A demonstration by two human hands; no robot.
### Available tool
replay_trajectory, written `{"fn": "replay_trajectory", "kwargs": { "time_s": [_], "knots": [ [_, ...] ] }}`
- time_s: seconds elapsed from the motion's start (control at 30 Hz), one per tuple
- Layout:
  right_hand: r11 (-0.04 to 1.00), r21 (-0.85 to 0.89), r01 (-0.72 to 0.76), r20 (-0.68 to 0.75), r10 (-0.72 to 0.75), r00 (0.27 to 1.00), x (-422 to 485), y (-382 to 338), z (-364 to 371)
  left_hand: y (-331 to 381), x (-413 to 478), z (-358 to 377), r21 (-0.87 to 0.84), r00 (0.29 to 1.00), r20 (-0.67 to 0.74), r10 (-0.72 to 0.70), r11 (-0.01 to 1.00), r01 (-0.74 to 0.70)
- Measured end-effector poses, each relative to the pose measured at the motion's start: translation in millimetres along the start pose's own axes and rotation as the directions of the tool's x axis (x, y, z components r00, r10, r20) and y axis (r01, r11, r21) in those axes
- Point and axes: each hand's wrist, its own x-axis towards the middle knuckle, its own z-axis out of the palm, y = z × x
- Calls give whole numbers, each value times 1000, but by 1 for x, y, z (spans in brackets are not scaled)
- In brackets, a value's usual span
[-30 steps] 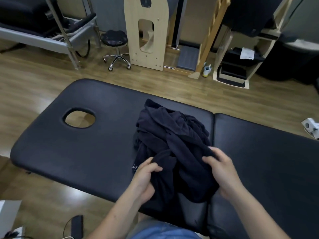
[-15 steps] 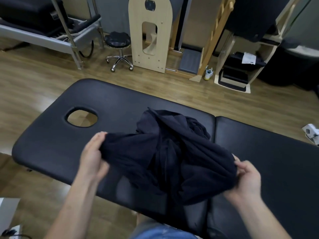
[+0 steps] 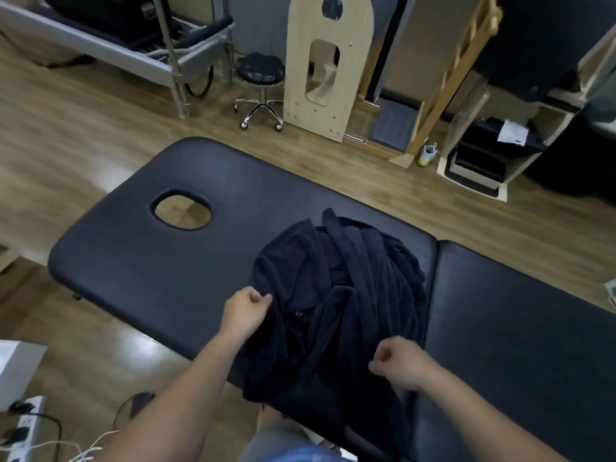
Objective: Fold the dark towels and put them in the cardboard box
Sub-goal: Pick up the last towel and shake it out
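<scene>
A crumpled heap of dark navy towels (image 3: 346,281) lies on the black padded massage table (image 3: 186,261), with part of it hanging over the near edge. My left hand (image 3: 245,311) pinches the left edge of the cloth. My right hand (image 3: 398,363) is closed on the cloth at the heap's near right side. No cardboard box is clearly in view.
The table has an oval face hole (image 3: 182,213) at its left end. A white box (image 3: 16,365) and a power strip (image 3: 23,428) with cables lie on the wooden floor at lower left. A rolling stool (image 3: 261,85) and wooden equipment (image 3: 328,68) stand beyond the table.
My hands held a towel stretched wide in the air; now they have come closer together and lower, and the cloth rests on the heap.
</scene>
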Motion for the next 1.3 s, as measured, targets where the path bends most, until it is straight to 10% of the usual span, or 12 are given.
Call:
{"fn": "replay_trajectory", "kwargs": {
  "time_s": [0.13, 0.23, 0.37, 0.47, 0.57, 0.73, 0.9, 1.03, 1.13, 1.23, 1.3],
  "knots": [
    [972, 113, 208, -503, -125, 855, 19, -30, -15, -2, 25, 0, -269, 956, 264, -125, 942, 198],
    [915, 328, 235, -451, -67, 890, 36, -52, -27, 9, 29, -1, -523, 904, 417, -95, 788, 324],
    [838, 537, 99, -225, 29, 974, 53, -72, -35, 74, 11, -11, -722, 984, 27, 173, 684, -101],
    [880, 471, 64, -27, -58, 998, 45, -77, -29, 124, -30, -16, -546, 751, -114, 651, 590, -594],
    [971, 236, -22, 167, -18, 986, 29, -64, -19, 108, -55, 6, -378, 489, 349, 799, 597, -707],
    [963, -209, -171, 355, 237, 904, 11, -30, -11, 16, -37, 10, 192, 752, 634, 180, 906, -378],
    [855, -492, -162, 341, 361, 868, 4, -26, -24, -17, -21, -7, 631, 835, 528, -157, 730, -261],
    [991, -129, -43, -29, 40, 999, 24, -42, -26, 4, -11, -11, 479, 950, 268, 159, 834, -275],
    [977, 56, 203, -375, -168, 912, 31, -65, -6, 25, -3, 2, 168, 920, 344, 189, 952, -258],
    [946, 98, 310, -434, -240, 868, 26, -85, 9, 39, 0, 15, 183, 900, 427, 90, 966, -183],
    [857, 459, 232, -354, -63, 933, 20, -85, 4, 49, -7, 21, 257, 927, 358, 108, 944, -209]
  ]
}}
